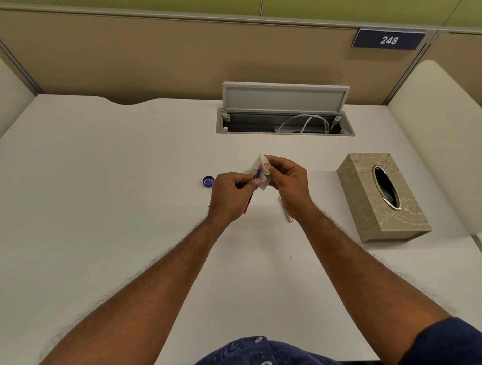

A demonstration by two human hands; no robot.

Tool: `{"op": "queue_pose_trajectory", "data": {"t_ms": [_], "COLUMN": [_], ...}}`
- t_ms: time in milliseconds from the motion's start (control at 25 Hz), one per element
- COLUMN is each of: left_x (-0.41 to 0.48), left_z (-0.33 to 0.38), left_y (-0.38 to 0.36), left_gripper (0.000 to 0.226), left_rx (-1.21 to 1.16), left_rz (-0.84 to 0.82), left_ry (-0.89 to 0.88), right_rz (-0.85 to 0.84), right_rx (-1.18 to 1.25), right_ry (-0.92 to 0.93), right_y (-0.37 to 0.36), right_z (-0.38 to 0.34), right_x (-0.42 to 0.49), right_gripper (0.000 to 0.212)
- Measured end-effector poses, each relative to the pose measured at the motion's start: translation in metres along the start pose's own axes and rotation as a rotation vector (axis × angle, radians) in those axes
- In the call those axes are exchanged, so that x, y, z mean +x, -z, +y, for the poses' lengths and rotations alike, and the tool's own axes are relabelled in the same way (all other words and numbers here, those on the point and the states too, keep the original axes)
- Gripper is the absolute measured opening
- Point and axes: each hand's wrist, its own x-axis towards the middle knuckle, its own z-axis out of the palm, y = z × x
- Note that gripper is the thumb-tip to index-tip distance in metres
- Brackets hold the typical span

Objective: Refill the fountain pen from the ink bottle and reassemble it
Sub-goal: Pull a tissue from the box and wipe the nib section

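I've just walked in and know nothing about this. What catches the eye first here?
Two hands meet mid-desk: the left hand holds a pen part while the right hand wraps a tissue around its tip. A patterned tissue box sits to the right, and a small blue bottle cap lies just left of the hands.

Above the white surface [98, 177], the left hand [231, 195] grips a slim pen section [258, 173] whose red end points down toward the person. The right hand [289, 184] pinches a crumpled tissue [258, 169] around its upper end. A blue bottle cap [208, 181] lies just left, a patterned tissue box [381, 198] to the right.
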Motion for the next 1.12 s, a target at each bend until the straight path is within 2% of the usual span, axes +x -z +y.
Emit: {"op": "queue_pose_trajectory", "data": {"t_ms": [120, 320, 480, 600, 1000, 1120], "left_x": [0.001, 0.000, 0.000, -0.001, -0.004, -0.005], "left_z": [0.000, 0.000, -0.001, -0.003, -0.003, -0.006], "left_y": [0.000, -0.001, 0.002, 0.005, 0.004, 0.003], "left_gripper": [0.033, 0.032, 0.033, 0.035, 0.022, 0.023], "left_rx": [0.004, 0.014, -0.016, -0.138, -0.124, -0.113], "left_rz": [0.019, 0.028, 0.028, 0.016, -0.058, -0.063], "left_ry": [0.011, -0.002, 0.028, 0.060, 0.000, 0.005], "right_rz": [0.001, -0.016, 0.004, 0.033, 0.011, 0.027], "right_rx": [-0.021, -0.188, -0.078, -0.076, -0.541, -0.617], "right_ry": [0.028, 0.127, 0.034, 0.019, 0.504, 0.560], "right_y": [0.000, -0.001, 0.001, 0.005, 0.004, 0.005], "right_z": [-0.001, -0.004, -0.005, -0.003, 0.002, 0.002], "right_x": [0.002, 0.006, 0.009, 0.007, -0.002, 0.001], "right_gripper": [0.023, 0.022, 0.020, 0.018, 0.018, 0.017]}}
